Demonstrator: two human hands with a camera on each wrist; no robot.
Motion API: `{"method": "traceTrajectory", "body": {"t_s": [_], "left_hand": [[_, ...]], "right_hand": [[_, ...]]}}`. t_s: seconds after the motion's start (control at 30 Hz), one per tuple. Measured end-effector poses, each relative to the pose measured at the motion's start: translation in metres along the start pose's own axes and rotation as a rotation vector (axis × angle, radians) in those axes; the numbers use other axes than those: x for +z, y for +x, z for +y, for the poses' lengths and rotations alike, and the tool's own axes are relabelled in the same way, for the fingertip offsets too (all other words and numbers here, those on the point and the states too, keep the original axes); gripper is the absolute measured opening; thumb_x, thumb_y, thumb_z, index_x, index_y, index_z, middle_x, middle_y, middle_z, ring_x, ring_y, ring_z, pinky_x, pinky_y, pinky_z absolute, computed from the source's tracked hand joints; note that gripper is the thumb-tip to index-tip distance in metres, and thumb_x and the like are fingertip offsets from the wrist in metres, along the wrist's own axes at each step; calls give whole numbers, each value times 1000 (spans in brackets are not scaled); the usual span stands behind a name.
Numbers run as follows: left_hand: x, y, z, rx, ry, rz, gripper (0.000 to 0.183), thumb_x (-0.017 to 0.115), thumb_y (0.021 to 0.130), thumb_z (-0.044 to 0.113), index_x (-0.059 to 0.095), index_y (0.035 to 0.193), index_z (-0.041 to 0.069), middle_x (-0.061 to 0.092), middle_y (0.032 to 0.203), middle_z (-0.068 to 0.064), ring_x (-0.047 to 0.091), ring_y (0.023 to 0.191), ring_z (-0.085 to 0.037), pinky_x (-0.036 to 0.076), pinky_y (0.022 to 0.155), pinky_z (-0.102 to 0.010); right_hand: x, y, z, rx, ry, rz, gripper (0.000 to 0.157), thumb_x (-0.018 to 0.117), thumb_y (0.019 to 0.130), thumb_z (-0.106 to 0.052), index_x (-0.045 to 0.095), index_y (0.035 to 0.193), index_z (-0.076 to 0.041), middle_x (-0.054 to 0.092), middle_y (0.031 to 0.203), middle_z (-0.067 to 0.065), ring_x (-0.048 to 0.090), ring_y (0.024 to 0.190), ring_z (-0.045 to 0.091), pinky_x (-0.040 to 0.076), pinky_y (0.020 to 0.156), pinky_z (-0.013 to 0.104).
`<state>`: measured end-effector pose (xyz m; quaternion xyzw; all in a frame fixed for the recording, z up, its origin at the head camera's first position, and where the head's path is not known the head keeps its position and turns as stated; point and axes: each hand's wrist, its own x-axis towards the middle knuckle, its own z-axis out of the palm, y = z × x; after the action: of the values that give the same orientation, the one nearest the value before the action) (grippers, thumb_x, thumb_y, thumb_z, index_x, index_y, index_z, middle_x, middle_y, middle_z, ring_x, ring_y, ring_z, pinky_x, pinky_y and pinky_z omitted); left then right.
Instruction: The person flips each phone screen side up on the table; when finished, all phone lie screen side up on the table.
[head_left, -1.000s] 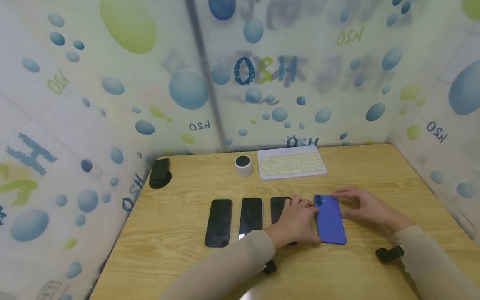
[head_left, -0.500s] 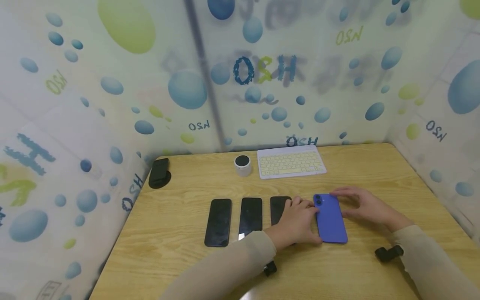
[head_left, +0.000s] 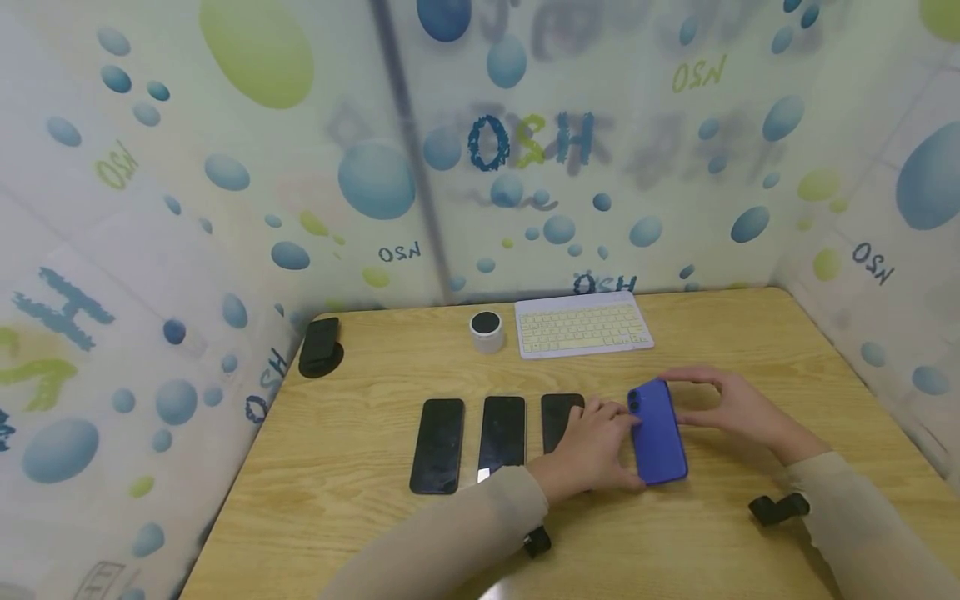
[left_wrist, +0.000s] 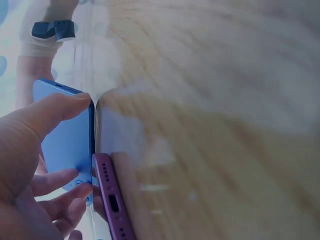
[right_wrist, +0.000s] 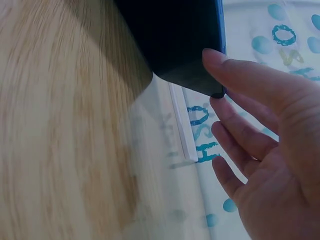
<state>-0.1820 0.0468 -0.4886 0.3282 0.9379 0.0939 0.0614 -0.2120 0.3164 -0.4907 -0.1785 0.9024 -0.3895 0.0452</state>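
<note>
A blue phone (head_left: 660,437) is tilted up on its left long edge, its right side raised from the table. At its upper right, my right hand (head_left: 738,412) pinches the corner; the right wrist view shows the thumb on the dark screen side (right_wrist: 185,40). My left hand (head_left: 596,446) holds the lower left edge, thumb at the bottom corner and fingertips by the cameras. Under that hand lies a face-up phone (head_left: 558,417), partly hidden; its purple edge (left_wrist: 112,200) shows in the left wrist view.
Two more dark-screened phones, one outer (head_left: 437,446) and one inner (head_left: 502,432), lie face up to the left. Behind them are a white round speaker (head_left: 487,333) and a white keyboard (head_left: 583,327). A black stand-like object (head_left: 321,346) sits at the back left of the wooden table (head_left: 337,450).
The blue phone's right side has come up off the table, its back turning toward the left. My right hand has shifted slightly with it; the left hand stays nearly in place.
</note>
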Motion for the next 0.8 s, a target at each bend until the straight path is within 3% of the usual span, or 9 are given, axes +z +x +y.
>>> {"method": "traceTrajectory", "body": {"t_s": [0.13, 0.5, 0.8], "left_hand": [[2, -2, 0, -1, -47, 11, 87, 82, 75, 68, 55, 147, 28, 55, 147, 11, 45, 127, -11, 39, 96, -31], [-1, -5, -8, 53, -208, 54, 88, 84, 76, 62, 50, 150, 30, 54, 152, 14, 43, 124, -9, 34, 93, -25], [-9, -6, -13, 96, -232, 91, 91, 82, 76, 67, 46, 152, 34, 49, 156, 15, 43, 126, -10, 34, 93, -26]], "right_hand": [[1, 0, -9, -16, -5, 11, 64, 86, 84, -38, 63, 142, -21, 63, 145, 10, 48, 138, 40, 40, 106, 68], [7, 2, -17, -75, -38, 51, 61, 86, 84, -36, 64, 141, -28, 64, 144, 3, 46, 135, 0, 41, 107, 64], [12, 5, -17, -115, -39, 63, 59, 85, 85, -32, 64, 141, -27, 64, 144, 2, 44, 131, -9, 41, 107, 62]]}}
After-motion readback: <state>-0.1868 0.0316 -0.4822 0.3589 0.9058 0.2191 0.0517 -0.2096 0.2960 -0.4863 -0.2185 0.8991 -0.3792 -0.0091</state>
